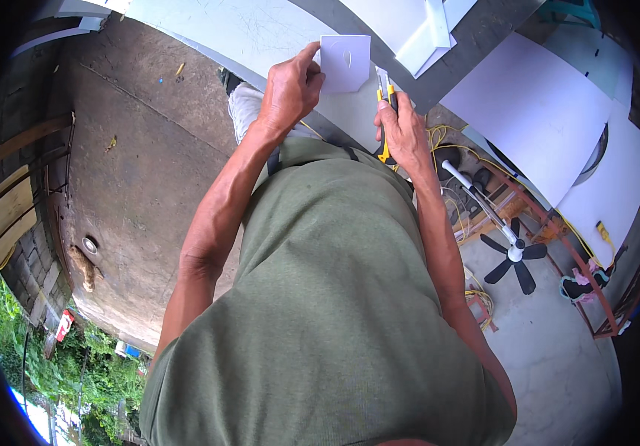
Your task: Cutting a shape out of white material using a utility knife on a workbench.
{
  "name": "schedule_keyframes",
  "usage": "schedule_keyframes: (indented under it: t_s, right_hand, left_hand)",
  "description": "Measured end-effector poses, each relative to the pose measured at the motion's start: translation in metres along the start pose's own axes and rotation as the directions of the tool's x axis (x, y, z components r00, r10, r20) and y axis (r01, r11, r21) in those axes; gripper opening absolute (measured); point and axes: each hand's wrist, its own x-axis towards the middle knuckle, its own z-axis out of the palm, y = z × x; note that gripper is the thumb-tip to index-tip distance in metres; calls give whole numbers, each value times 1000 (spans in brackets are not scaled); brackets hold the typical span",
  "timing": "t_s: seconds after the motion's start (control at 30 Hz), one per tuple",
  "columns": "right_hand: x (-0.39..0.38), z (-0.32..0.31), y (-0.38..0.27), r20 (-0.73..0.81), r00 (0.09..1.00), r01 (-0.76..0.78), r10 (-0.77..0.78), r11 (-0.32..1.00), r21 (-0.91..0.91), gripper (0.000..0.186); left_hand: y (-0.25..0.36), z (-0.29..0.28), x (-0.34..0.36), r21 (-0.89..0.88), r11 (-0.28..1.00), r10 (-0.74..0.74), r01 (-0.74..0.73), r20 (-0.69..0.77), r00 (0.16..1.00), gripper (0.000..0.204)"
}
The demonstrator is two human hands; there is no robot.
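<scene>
A small white sheet piece [332, 70] with a leaf-shaped slit cut in it is near the table's front edge. My left hand [290, 88] has its fingers curled at the left edge of this piece, with the index fingertip by its upper corner. My right hand [403, 132] is wrapped round a yellow-and-black utility knife [382, 143]. The knife's blade end points away from me, just right of the sheet piece, apart from it. Part of the knife's handle is hidden by my fingers.
Large white sheets [223, 33] cover the table [428, 82], with white strips [428, 48] stacked farther back. More white sheets [535, 111] lie to the right. Below them are a black-bladed fan [515, 254], yellow cords [439, 137] and a red metal frame [587, 297].
</scene>
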Motion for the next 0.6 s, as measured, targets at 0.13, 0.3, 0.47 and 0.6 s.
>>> schedule_keyframes:
  t_s: [0.13, 0.3, 0.47, 0.6]
  right_hand:
    - [12, 13, 21, 59, 980, 198, -190, 953, -229, 23]
    - [17, 18, 9, 86, 973, 230, -214, 866, -444, 24]
    - [34, 26, 5, 141, 960, 280, -242, 805, -523, 27]
    - [43, 29, 0, 174, 963, 267, -206, 809, -523, 29]
  left_hand:
    - [-4, 2, -13, 307, 933, 263, -189, -219, 940, 47]
    - [-21, 7, -47, 375, 871, 358, -318, -40, 933, 45]
    - [-29, 10, -59, 425, 837, 351, -345, 67, 934, 49]
    - [-29, 10, -58, 407, 845, 346, -346, 77, 935, 54]
